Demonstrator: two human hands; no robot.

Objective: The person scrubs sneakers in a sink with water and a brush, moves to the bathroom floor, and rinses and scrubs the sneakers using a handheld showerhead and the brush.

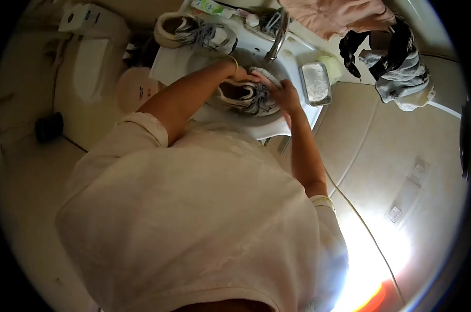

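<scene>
A grey and white sneaker [252,99] with laces sits tilted in the white sink basin [204,112]. My left hand [242,73], a yellow band at its wrist, grips the shoe's far side; its fingertips are partly hidden. My right hand [287,97] is closed around a scrub brush [265,76] with pale bristles, held against the shoe's far edge near the left fingers. A second sneaker [196,35] rests on the sink's back left rim. The metal faucet [279,39] stands just beyond my hands.
A metal tray of white powder or paste [316,83] sits on the sink's right rim. A toothpaste tube [212,7] lies at the back. Clothes [397,67] hang at the upper right. A toilet [92,62] and pink basin [135,89] are left. A bright lamp glows lower right.
</scene>
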